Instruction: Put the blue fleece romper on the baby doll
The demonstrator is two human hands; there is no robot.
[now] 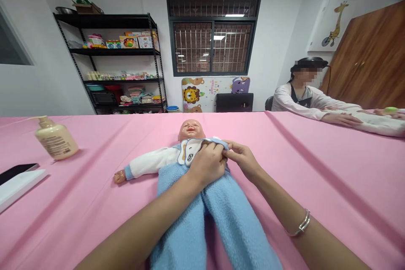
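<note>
A baby doll (190, 129) lies on its back on the pink table cover (95, 202), head away from me, dressed in a blue fleece outfit (218, 219) with white sleeves and a bib. My left hand (207, 163) rests on the doll's chest, fingers closed on the blue fabric near the shoulder. My right hand (242, 157) pinches the same fabric edge from the right side, touching the left hand. A silver bracelet (300, 224) is on my right wrist. The doll's right-side arm is hidden under my hands.
A cream pump bottle (55, 138) stands at the left. A dark phone (17, 171) and a white flat object (19, 186) lie at the left edge. Another person (303, 97) sits at the far right with arms on the table. Shelves (117, 63) stand behind.
</note>
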